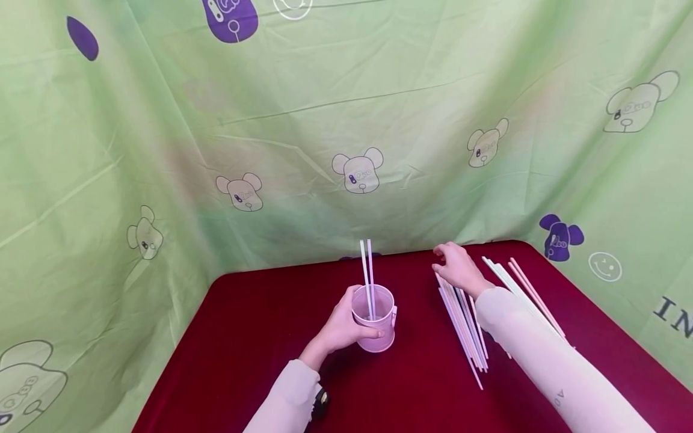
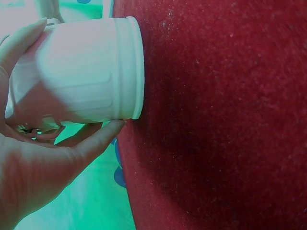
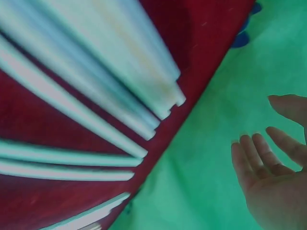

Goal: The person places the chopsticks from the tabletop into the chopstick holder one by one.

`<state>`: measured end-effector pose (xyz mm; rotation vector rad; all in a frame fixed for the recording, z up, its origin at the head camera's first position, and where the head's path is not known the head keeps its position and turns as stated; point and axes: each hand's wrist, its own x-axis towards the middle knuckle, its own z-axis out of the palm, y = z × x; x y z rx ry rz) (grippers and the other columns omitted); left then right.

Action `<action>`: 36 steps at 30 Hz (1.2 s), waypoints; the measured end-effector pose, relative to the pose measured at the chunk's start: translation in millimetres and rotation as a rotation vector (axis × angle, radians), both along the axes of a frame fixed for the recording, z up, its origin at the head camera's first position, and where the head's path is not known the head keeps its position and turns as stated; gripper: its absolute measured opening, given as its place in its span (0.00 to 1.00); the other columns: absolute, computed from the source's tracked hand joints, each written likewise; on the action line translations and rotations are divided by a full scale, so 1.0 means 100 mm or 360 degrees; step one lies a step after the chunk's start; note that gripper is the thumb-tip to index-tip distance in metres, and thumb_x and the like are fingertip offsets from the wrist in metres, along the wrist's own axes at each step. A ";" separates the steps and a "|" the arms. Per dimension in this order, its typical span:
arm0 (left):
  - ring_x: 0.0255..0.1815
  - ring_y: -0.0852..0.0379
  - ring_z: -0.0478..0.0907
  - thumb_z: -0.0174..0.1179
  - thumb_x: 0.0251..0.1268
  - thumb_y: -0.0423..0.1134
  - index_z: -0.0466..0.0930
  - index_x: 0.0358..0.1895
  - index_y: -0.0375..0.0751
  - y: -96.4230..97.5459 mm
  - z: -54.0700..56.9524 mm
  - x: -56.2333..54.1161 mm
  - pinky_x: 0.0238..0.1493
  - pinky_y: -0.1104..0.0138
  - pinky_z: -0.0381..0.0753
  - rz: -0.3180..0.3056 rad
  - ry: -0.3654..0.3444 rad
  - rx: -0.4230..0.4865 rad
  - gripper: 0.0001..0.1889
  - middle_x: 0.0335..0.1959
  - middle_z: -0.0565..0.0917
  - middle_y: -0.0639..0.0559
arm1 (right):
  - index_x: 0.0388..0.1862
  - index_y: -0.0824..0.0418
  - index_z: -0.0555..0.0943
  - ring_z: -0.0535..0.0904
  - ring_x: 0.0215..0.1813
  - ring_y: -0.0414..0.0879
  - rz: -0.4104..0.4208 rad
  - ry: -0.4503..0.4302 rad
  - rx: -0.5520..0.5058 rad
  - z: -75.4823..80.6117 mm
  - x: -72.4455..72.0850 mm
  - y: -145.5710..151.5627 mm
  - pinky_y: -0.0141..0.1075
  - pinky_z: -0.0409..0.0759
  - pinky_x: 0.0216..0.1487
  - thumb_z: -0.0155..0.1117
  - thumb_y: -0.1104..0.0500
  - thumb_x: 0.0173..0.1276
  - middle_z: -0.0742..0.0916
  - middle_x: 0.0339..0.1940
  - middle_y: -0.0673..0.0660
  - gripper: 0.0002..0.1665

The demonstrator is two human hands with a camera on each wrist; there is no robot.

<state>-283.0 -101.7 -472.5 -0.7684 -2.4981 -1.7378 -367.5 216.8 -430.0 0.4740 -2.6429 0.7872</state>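
Note:
A small pink bucket [image 1: 379,334] stands upright on the table, and my left hand [image 1: 342,322] grips it from the left, thumb across the front. Two long thin sticks [image 1: 368,270], one whitish and one lilac, lean inside it and rise well above the rim. In the left wrist view the fingers curl round the bucket's wall [image 2: 81,72]. My right hand [image 1: 457,267] hovers over the far end of a bundle of pastel sticks [image 1: 462,325]. In the right wrist view that hand [image 3: 273,177] has its fingers apart and holds nothing; the sticks [image 3: 96,62] lie clear of it.
Right of the bundle lie some pale green sticks [image 1: 514,287] and pink sticks [image 1: 533,291], partly hidden by the right sleeve [image 1: 547,355]. The dark red table [image 1: 260,337] ends at a green printed curtain [image 1: 303,222] behind and at the sides.

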 end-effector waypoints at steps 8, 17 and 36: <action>0.60 0.45 0.76 0.84 0.38 0.34 0.65 0.68 0.40 0.00 0.01 0.03 0.66 0.46 0.73 0.0007 -0.0018 0.0004 0.49 0.59 0.78 0.42 | 0.54 0.81 0.78 0.78 0.53 0.71 -0.0090 -0.0063 0.0083 -0.14 0.01 0.35 0.61 0.76 0.55 0.67 0.66 0.60 0.81 0.49 0.78 0.25; 0.60 0.45 0.76 0.84 0.38 0.32 0.64 0.68 0.38 0.01 0.03 0.02 0.66 0.45 0.73 0.0006 -0.0016 0.0003 0.49 0.60 0.78 0.42 | 0.52 0.85 0.75 0.76 0.54 0.75 -0.0149 -0.0166 0.0128 -0.33 0.05 0.65 0.63 0.75 0.55 0.65 0.68 0.60 0.79 0.49 0.82 0.25; 0.60 0.46 0.76 0.84 0.39 0.32 0.65 0.68 0.39 0.01 0.01 0.01 0.67 0.45 0.72 -0.0005 -0.0016 0.0011 0.48 0.60 0.78 0.43 | 0.42 0.82 0.77 0.78 0.44 0.72 -0.0269 -0.0175 0.0070 -0.53 0.12 0.86 0.60 0.77 0.48 0.64 0.69 0.57 0.83 0.36 0.75 0.17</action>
